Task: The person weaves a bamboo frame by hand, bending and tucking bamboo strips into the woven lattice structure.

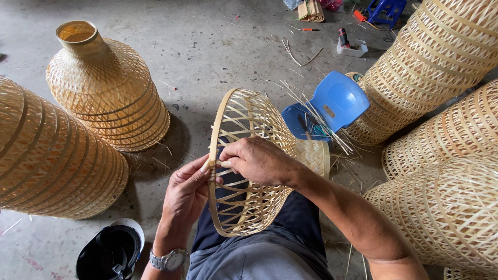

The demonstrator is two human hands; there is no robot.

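Pinching woven bamboo shade [249, 171] rim | both hands: left hand [187, 194]; right hand [257, 161]

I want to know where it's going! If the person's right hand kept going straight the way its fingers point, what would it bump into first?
Probably the left hand. The right hand points leftward across the woven basket's rim, where both hands already pinch together, almost touching.

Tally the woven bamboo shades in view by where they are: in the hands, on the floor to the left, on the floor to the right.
In the hands (left hand, right hand): 1, the unfinished shade
Floor, left: 2, bell-shaped shade and big shade
Floor, right: 3 plainly in view; a sliver at the bottom corner is left out
Total: 6
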